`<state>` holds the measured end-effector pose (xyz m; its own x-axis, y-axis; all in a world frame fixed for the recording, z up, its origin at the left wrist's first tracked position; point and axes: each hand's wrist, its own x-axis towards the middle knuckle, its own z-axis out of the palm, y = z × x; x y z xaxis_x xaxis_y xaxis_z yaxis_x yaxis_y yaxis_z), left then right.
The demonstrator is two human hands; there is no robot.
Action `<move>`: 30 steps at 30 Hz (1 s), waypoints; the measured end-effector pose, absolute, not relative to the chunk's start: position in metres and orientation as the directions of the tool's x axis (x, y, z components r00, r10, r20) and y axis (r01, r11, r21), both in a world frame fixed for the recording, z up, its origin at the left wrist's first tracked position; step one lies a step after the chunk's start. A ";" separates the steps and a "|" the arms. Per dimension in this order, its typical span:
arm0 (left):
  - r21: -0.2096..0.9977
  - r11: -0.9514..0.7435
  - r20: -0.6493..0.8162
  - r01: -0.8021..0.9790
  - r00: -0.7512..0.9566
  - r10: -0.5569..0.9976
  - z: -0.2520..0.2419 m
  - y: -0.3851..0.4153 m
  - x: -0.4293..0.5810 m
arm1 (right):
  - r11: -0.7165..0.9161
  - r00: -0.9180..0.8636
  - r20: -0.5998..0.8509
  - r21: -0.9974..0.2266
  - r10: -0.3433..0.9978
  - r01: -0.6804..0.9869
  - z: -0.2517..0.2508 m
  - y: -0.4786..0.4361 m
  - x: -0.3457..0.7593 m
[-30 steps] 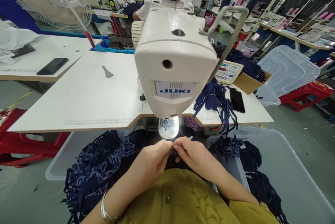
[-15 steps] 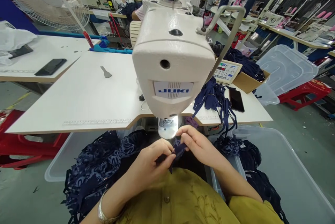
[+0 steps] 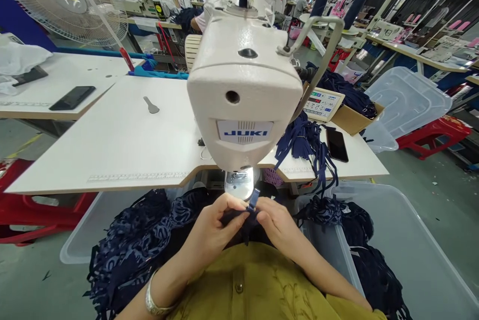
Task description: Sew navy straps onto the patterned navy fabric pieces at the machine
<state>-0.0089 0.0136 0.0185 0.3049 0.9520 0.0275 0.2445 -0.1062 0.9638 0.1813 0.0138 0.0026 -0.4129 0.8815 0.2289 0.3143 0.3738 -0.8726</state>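
While the left hand [image 3: 217, 223] pinches a navy strap [image 3: 254, 199] between thumb and finger, the right hand [image 3: 279, 221] curls close beside it, whether gripping I cannot tell; the strap is just before the lit plate [image 3: 238, 186] of the machine [image 3: 245, 90].

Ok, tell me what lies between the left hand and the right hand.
In the head view, a narrow navy strip shows between the left hand and the right hand.

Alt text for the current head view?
A person's left grip pinches a narrow blue fabric strip, the right grip close beside it, in front of a white JUKI sewing machine. Dark blue fabric lies piled on both sides.
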 end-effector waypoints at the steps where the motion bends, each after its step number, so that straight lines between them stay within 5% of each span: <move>1: 0.959 -0.130 0.047 0.251 0.313 0.949 0.018 0.014 -0.008 | 0.348 -0.409 0.219 -0.896 0.886 0.274 0.001 0.012 0.179; 5: 0.919 -0.200 0.094 0.340 0.303 0.948 0.015 0.013 -0.003 | 0.255 -0.162 0.232 -0.957 0.959 0.141 -0.001 0.009 0.170; 10: 0.888 -0.192 0.103 0.417 0.226 0.969 0.020 0.009 0.004 | 0.346 0.021 0.354 -0.924 0.935 0.164 0.002 0.008 0.163; 16: 0.880 -0.252 0.185 0.403 0.200 0.962 0.021 0.007 0.006 | 0.346 -0.061 0.342 -0.932 0.938 0.109 -0.014 0.010 0.162; 23: 0.827 -0.394 0.334 0.402 0.213 0.918 0.015 0.004 0.004 | 0.474 0.035 0.485 -0.867 0.874 0.156 -0.024 0.008 0.161; 30: 0.827 -0.368 0.320 0.425 0.182 0.930 0.014 0.004 0.005 | 0.564 -0.113 0.553 -0.802 0.825 0.195 -0.015 0.011 0.168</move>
<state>0.0047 0.0038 0.0135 0.1820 0.9298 0.3199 0.4255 -0.3678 0.8269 0.1682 0.0109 -0.0153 -0.1129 0.8254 0.5532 0.1948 0.5643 -0.8022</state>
